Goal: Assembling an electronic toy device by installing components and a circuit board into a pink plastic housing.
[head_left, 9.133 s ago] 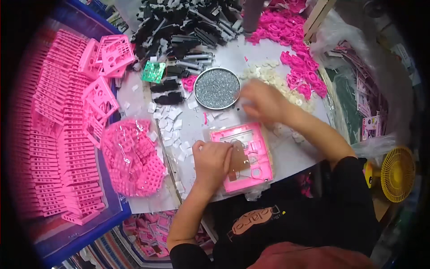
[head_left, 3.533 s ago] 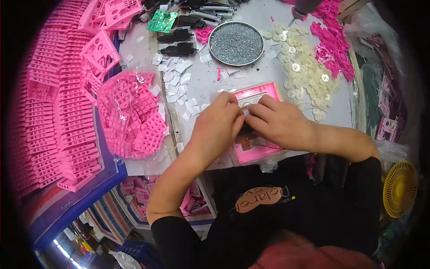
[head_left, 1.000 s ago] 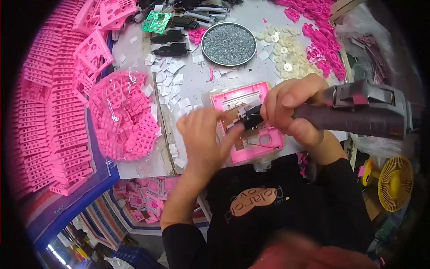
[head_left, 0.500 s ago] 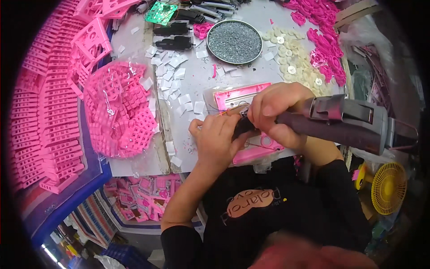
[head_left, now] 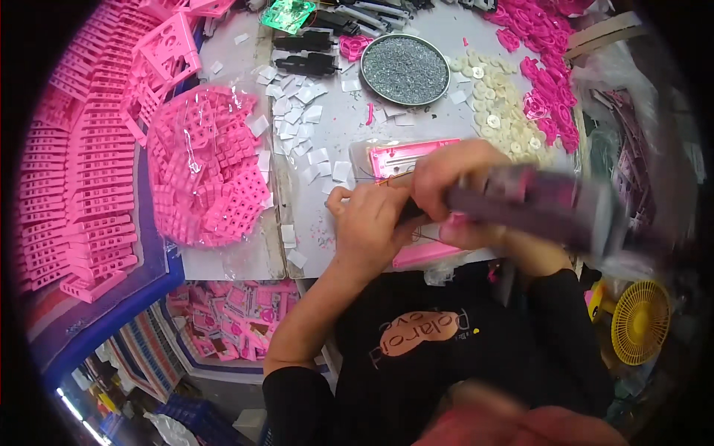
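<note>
My right hand (head_left: 460, 175) is wrapped round a dark inline electric screwdriver (head_left: 524, 204), blurred by motion. It lies tilted, with its rear end to the right and its tip down by my left fingers. My left hand (head_left: 370, 227) rests on the work with fingers bent and pressed together by the tool's front end; what they pinch is hidden. Under both hands lies a pink plastic casing (head_left: 428, 254) with thin wires, partly on a clear plastic bag. Its middle is covered by my hands.
A round dish (head_left: 363, 70) of small metal screws stands beyond my hands. White paper squares (head_left: 305, 130), cream discs (head_left: 491, 104), pink parts (head_left: 554, 82), black parts (head_left: 306, 63) and a green circuit board (head_left: 288, 15) surround it. Left are a bag of pink pieces (head_left: 208, 167) and stacked pink frames (head_left: 97, 186); right, a yellow fan (head_left: 641, 322).
The screwdriver's rear end has swung slightly and is now blurred, with my right hand still round it. My left hand keeps its place on the casing. The whole view has shifted slightly.
</note>
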Demonstrator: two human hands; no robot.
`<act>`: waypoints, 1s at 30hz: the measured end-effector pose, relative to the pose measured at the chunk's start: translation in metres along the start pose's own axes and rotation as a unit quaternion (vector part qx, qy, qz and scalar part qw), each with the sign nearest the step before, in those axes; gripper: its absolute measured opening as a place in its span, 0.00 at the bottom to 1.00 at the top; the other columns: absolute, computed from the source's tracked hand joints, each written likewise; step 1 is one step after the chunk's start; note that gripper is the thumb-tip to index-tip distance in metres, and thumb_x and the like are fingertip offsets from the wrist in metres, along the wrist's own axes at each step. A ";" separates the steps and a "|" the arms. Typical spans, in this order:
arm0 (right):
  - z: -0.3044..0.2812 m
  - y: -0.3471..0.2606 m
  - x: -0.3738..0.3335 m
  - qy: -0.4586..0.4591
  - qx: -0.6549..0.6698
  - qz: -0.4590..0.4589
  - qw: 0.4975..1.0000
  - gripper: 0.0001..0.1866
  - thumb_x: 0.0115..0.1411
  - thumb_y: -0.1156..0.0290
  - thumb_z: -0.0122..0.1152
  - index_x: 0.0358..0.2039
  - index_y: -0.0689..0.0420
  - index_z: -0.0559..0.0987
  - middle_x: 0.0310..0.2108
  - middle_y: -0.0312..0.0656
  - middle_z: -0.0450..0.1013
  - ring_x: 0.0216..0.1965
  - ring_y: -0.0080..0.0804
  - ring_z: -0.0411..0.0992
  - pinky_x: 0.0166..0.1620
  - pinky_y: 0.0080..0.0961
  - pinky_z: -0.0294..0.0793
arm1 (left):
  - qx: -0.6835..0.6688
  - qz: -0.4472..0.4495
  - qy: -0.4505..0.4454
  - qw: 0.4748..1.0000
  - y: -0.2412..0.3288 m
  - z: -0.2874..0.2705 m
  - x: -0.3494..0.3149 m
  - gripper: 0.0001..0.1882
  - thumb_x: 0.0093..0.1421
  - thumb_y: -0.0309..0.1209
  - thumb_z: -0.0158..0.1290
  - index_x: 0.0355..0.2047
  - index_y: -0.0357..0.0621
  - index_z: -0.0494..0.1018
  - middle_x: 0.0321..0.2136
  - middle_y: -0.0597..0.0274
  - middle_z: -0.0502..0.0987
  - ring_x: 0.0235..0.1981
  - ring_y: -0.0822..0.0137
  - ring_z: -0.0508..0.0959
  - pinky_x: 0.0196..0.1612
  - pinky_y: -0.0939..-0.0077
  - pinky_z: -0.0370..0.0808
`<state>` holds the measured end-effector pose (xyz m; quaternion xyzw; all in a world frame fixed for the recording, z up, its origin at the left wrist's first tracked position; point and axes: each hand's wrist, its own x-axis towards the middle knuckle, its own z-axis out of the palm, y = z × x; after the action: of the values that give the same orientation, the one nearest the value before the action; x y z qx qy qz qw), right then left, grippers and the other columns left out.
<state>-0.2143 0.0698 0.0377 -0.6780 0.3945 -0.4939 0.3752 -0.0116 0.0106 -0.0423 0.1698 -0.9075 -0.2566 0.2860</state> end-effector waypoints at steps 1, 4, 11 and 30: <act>0.002 0.001 -0.003 0.033 0.070 0.024 0.997 0.47 0.40 0.53 0.82 0.57 0.59 0.68 0.36 0.47 0.74 0.39 0.37 0.74 0.46 0.36 0.75 | 0.001 -0.004 0.010 1.000 0.000 -0.001 0.004 0.23 0.48 0.39 0.66 0.43 0.47 0.76 0.37 0.67 0.77 0.41 0.63 0.74 0.48 0.58 0.55; -0.018 -0.002 -0.021 0.005 -0.150 0.107 0.983 0.53 0.40 0.59 0.81 0.65 0.57 0.64 0.48 0.46 0.73 0.48 0.41 0.72 0.54 0.38 0.71 | -0.007 -0.021 0.015 1.000 -0.002 -0.003 0.010 0.19 0.51 0.39 0.65 0.41 0.46 0.76 0.38 0.64 0.76 0.43 0.61 0.73 0.50 0.59 0.55; -0.033 0.012 -0.037 -0.026 -0.337 0.132 0.932 0.19 0.55 0.62 0.67 0.47 0.53 0.79 0.28 0.42 0.77 0.30 0.42 0.76 0.36 0.35 0.76 | -0.130 -0.109 0.073 0.983 -0.013 0.021 -0.011 0.37 0.56 0.36 0.62 0.62 0.37 0.60 0.43 0.60 0.77 0.48 0.57 0.71 0.59 0.59 0.56; -0.010 0.049 -0.046 0.058 -0.467 -0.022 0.882 0.14 0.48 0.75 0.66 0.36 0.58 0.76 0.38 0.42 0.72 0.41 0.45 0.72 0.43 0.36 0.76 | 0.106 -0.067 -0.019 0.992 0.015 0.003 0.008 0.32 0.53 0.40 0.63 0.58 0.42 0.73 0.41 0.60 0.73 0.47 0.57 0.69 0.54 0.56 0.56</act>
<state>-0.2409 0.0899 -0.0214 -0.7530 0.5859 -0.2989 -0.0196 -0.0222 0.0205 -0.0329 0.2545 -0.9217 -0.1804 0.2308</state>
